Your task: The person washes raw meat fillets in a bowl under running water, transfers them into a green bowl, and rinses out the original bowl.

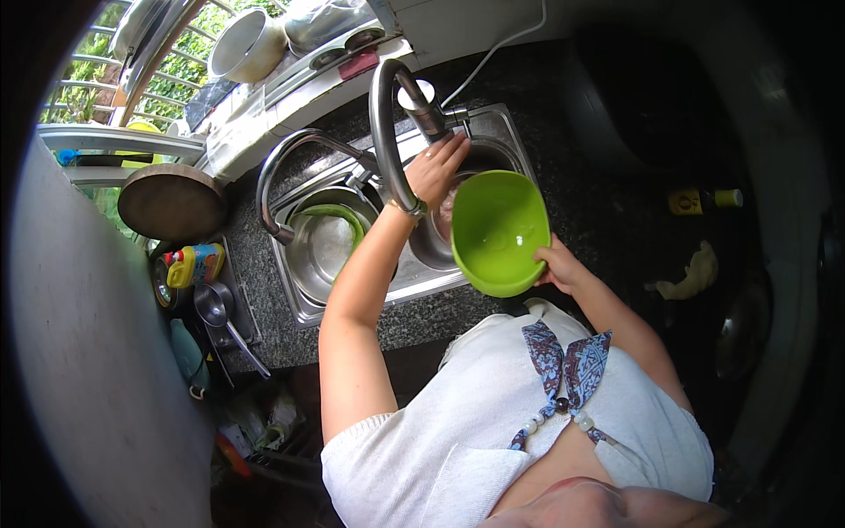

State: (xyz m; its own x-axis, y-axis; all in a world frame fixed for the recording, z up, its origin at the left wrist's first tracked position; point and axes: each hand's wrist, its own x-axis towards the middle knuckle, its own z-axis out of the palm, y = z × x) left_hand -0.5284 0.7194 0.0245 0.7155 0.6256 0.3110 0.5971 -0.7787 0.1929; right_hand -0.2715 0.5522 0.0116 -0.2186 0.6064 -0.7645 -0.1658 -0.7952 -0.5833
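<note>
My right hand (561, 267) grips the rim of a lime-green plastic bowl (498, 231). The bowl tilts with its inside towards me, over the right basin (422, 251) of a stainless-steel double sink. Nothing shows inside it. My left hand (437, 168) reaches across the sink, fingers stretched out at the base of the tall gooseneck faucet (383, 132); whether they touch its lever is hard to tell. Beneath the bowl, partly hidden, lies something pinkish, perhaps raw meat (446, 210). A long green vegetable (350, 221) curves inside a steel pot (317, 247) in the left basin.
A second, smaller gooseneck faucet (267, 178) arches over the left basin. Left of the sink are a round wooden chopping board (173, 203), a yellow detergent bottle (196, 265) and a steel ladle (214, 307). A pot (247, 46) stands on the windowsill. At right lies a yellow-labelled bottle (686, 202).
</note>
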